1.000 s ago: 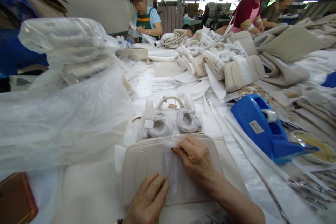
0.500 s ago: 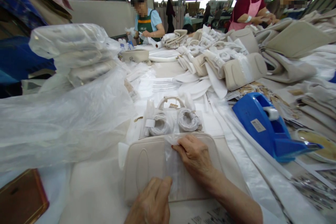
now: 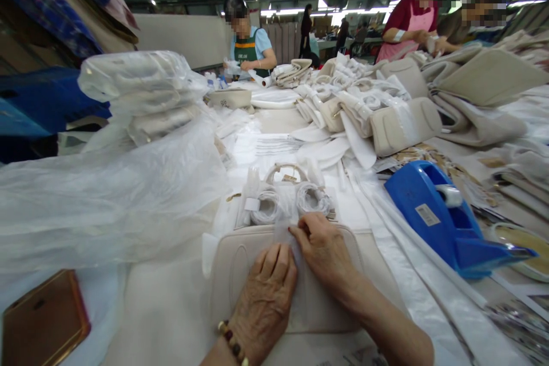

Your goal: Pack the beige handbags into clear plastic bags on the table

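A beige handbag [image 3: 231, 251] lies flat in front of me, with its curved handle [image 3: 286, 169] at the far side. Two plastic-wrapped coils [image 3: 313, 197] rest by its far edge. A translucent plastic strip [image 3: 283, 231] runs across the middle of the bag. My left hand [image 3: 272, 289] lies flat on the bag over this strip, fingers stretched out; a bead bracelet is on the wrist. Close to its right, my right hand [image 3: 323, 249] pinches the strip near the bag's far edge, its fingertips partly hidden.
A blue tape dispenser [image 3: 446, 217] stands at the right beside a round tape roll [image 3: 523, 246]. Plastic sheeting [image 3: 107, 206] and wrapped bags [image 3: 137, 83] fill the left. A phone [image 3: 47, 320] lies front left. More bags [image 3: 405, 126] are piled back right; co-workers stand behind.
My left hand has moved up and forward from the bag's near edge and flattened onto the strip. My right hand stays near the far edge. The view has shifted slightly.
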A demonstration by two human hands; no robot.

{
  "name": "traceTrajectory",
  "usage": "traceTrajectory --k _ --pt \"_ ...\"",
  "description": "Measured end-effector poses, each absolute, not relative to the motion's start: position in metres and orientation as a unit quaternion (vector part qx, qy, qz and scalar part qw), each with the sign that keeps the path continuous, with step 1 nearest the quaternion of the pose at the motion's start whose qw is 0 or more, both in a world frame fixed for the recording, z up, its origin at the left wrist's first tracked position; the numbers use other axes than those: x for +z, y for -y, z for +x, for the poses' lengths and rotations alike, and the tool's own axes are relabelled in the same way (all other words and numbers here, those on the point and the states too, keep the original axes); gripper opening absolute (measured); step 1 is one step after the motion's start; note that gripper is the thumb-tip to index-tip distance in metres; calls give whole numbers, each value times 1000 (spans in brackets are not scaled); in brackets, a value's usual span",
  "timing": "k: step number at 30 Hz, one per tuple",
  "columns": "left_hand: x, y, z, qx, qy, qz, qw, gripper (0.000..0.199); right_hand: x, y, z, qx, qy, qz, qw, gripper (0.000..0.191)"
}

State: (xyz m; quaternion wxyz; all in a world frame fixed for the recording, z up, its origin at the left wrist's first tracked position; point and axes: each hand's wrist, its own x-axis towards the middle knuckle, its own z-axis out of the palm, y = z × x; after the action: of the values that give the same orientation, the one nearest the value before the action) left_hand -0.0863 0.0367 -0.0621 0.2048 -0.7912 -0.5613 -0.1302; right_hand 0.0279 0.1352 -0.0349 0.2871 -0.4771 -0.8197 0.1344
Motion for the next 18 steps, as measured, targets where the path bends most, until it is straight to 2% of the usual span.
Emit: traceTrajectory --k 4,8,10,12,14,16,18 --pt "-63 -38 -85 -132 571 -786 195 51 -31 -138 23 141 805 -491 302 16" --pt "-62 -40 -85 -112 582 -784 187 53 -15 -127 49 177 802 -416 391 12" --pt "-61 -40 -86 -110 576 -786 195 53 -5 -125 85 135 789 -412 436 9" --pt "-60 -40 -88 -116 565 -790 208 53 3 -130 133 16 758 -438 484 5" --pt "-63 -40 -91 -128 558 -790 219 51 8 -142 184 -63 707 -507 488 14" --pt "-71 -42 -95 -148 555 -785 230 52 10 -155 231 -62 657 -591 465 27" --pt "-81 -47 -97 -167 528 -792 255 66 10 -167 266 -29 627 -647 434 37"
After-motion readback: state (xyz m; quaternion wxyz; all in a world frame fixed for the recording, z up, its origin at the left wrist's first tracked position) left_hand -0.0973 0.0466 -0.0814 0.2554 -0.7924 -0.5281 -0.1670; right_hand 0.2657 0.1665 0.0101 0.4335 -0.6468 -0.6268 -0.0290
